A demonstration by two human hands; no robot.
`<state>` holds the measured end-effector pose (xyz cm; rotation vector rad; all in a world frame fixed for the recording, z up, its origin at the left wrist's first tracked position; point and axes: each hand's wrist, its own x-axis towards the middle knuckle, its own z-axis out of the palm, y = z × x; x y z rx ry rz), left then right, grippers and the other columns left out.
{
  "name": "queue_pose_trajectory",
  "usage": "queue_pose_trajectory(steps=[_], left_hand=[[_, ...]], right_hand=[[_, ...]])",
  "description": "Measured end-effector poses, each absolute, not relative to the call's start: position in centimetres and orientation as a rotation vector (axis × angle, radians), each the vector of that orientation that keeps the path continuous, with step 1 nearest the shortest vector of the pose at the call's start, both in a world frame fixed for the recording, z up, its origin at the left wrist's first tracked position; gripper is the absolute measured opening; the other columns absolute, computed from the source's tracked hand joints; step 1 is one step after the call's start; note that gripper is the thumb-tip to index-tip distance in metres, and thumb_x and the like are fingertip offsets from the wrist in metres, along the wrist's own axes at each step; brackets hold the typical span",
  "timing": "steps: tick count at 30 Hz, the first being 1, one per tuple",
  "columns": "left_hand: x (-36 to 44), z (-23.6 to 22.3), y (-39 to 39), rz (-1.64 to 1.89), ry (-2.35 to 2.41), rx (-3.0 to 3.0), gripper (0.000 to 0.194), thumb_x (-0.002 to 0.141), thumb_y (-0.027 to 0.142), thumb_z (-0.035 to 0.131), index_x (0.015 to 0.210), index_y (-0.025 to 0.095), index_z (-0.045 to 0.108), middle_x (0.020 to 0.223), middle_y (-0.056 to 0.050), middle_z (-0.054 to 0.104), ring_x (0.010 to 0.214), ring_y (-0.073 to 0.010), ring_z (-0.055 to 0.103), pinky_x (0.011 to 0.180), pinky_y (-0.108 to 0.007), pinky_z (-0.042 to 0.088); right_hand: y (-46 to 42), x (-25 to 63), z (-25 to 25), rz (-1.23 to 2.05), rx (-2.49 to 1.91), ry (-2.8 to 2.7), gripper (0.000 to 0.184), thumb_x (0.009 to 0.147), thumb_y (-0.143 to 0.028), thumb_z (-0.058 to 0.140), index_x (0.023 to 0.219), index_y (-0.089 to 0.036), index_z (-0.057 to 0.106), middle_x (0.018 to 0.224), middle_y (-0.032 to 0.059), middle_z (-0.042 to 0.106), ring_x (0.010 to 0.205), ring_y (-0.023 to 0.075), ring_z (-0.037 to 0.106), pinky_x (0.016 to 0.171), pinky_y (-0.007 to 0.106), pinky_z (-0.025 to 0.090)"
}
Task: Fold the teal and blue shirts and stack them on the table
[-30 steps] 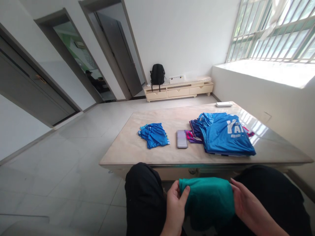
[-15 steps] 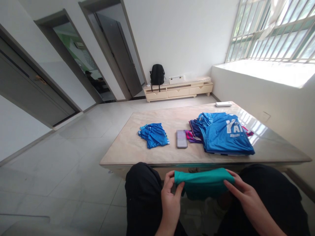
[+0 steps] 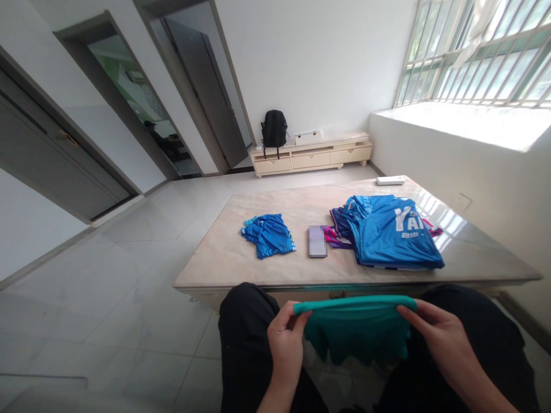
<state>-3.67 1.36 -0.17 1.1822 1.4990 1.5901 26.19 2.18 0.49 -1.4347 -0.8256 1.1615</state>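
I sit before a marble table [image 3: 241,261] with a teal garment [image 3: 357,332] stretched between my hands over my lap. My left hand [image 3: 284,338] pinches its left end and my right hand [image 3: 439,335] grips its right end; the cloth hangs down between them. On the table lie a small folded blue garment [image 3: 269,235], a blurred phone [image 3: 317,241] and a pile of blue jerseys [image 3: 387,232] with white lettering.
A white flat device [image 3: 390,180] lies at the table's far edge. A low cream cabinet [image 3: 310,156] with a black backpack [image 3: 275,129] stands against the back wall. Doors line the left wall; a barred window [image 3: 477,51] is at right.
My hands have moved apart, pulling the teal garment from a bunched fold into a wide stretched band, and lifted it slightly.
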Motion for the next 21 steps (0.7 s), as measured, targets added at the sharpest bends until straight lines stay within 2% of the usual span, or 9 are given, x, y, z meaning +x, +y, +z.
queue_pose_trajectory(steps=[5, 9, 11, 13, 15, 16, 18, 19, 21], left_hand=[[-3.7, -0.5, 1.6, 1.652, 1.540, 0.999, 0.035, 0.072, 0.046, 0.091, 0.082, 0.017, 0.076, 0.069, -0.001, 0.071, 0.063, -0.0155, 0.065, 0.061, -0.023, 0.054], [-3.3, -0.6, 1.5, 1.678, 1.424, 0.880, 0.047, 0.069, 0.045, 0.094, 0.095, 0.020, 0.065, 0.073, 0.001, 0.073, 0.068, -0.0154, 0.071, 0.067, -0.022, 0.057], [-3.3, -0.6, 1.5, 1.659, 1.371, 0.843, 0.059, 0.070, 0.044, 0.094, 0.114, 0.022, 0.060, 0.074, 0.003, 0.073, 0.069, -0.0146, 0.071, 0.069, -0.022, 0.057], [-3.6, -0.5, 1.4, 1.584, 1.375, 0.879, 0.068, 0.072, 0.042, 0.092, 0.129, 0.023, 0.059, 0.072, 0.005, 0.072, 0.068, -0.0144, 0.071, 0.069, -0.022, 0.057], [-4.2, -0.5, 1.3, 1.469, 1.416, 0.982, 0.056, 0.072, 0.043, 0.091, 0.120, 0.020, 0.071, 0.072, 0.002, 0.073, 0.069, -0.0167, 0.071, 0.068, -0.025, 0.058], [-4.6, -0.5, 1.1, 1.401, 1.428, 1.051, 0.044, 0.072, 0.043, 0.091, 0.105, 0.018, 0.077, 0.073, -0.001, 0.074, 0.070, -0.0185, 0.071, 0.068, -0.027, 0.058], [-5.4, -0.3, 0.8, 1.281, 1.416, 1.187, 0.028, 0.070, 0.041, 0.091, 0.078, 0.018, 0.078, 0.077, -0.005, 0.076, 0.073, -0.0215, 0.072, 0.069, -0.029, 0.058], [-5.8, -0.1, 0.6, 1.240, 1.391, 1.244, 0.025, 0.070, 0.039, 0.091, 0.072, 0.018, 0.077, 0.078, -0.006, 0.077, 0.076, -0.0223, 0.072, 0.071, -0.030, 0.058], [-6.6, 0.4, 0.2, 1.197, 1.325, 1.320, 0.020, 0.070, 0.032, 0.092, 0.071, 0.019, 0.077, 0.081, -0.005, 0.077, 0.082, -0.0229, 0.073, 0.078, -0.030, 0.057]], right_hand=[[2.6, 26.0, 1.1, 1.122, -1.426, -0.845, 0.042, 0.061, -0.048, 0.097, 0.089, -0.020, 0.084, 0.085, 0.0063, 0.083, 0.076, 0.0216, 0.075, 0.069, 0.023, 0.063], [2.4, 25.7, 1.1, 1.072, -1.411, -0.776, 0.052, 0.058, -0.048, 0.098, 0.095, -0.021, 0.073, 0.081, 0.0046, 0.082, 0.066, 0.0213, 0.074, 0.058, 0.024, 0.061], [2.3, 25.8, 1.1, 1.047, -1.412, -0.806, 0.061, 0.061, -0.050, 0.096, 0.108, -0.023, 0.070, 0.081, 0.0037, 0.082, 0.064, 0.0211, 0.073, 0.057, 0.024, 0.060], [2.0, 26.4, 1.1, 1.036, -1.445, -0.954, 0.072, 0.067, -0.055, 0.091, 0.128, -0.023, 0.069, 0.084, 0.0036, 0.082, 0.072, 0.0234, 0.075, 0.065, 0.027, 0.062], [1.8, 27.4, 1.2, 1.010, -1.510, -1.187, 0.068, 0.069, -0.057, 0.087, 0.128, -0.025, 0.075, 0.089, 0.0043, 0.082, 0.083, 0.0275, 0.077, 0.075, 0.031, 0.064], [1.6, 27.9, 1.2, 0.992, -1.541, -1.317, 0.058, 0.070, -0.057, 0.085, 0.118, -0.026, 0.080, 0.091, 0.0046, 0.082, 0.087, 0.0291, 0.077, 0.078, 0.032, 0.063], [1.2, 29.0, 1.4, 0.975, -1.568, -1.551, 0.035, 0.073, -0.056, 0.082, 0.095, -0.028, 0.086, 0.094, 0.0053, 0.082, 0.089, 0.0307, 0.076, 0.079, 0.033, 0.062], [1.0, 29.5, 1.5, 0.985, -1.562, -1.644, 0.030, 0.076, -0.055, 0.079, 0.090, -0.029, 0.086, 0.094, 0.0054, 0.082, 0.089, 0.0306, 0.076, 0.078, 0.033, 0.062], [0.6, 30.1, 1.7, 1.025, -1.536, -1.776, 0.025, 0.083, -0.052, 0.074, 0.091, -0.031, 0.086, 0.095, 0.0051, 0.081, 0.089, 0.0292, 0.075, 0.079, 0.032, 0.060]])
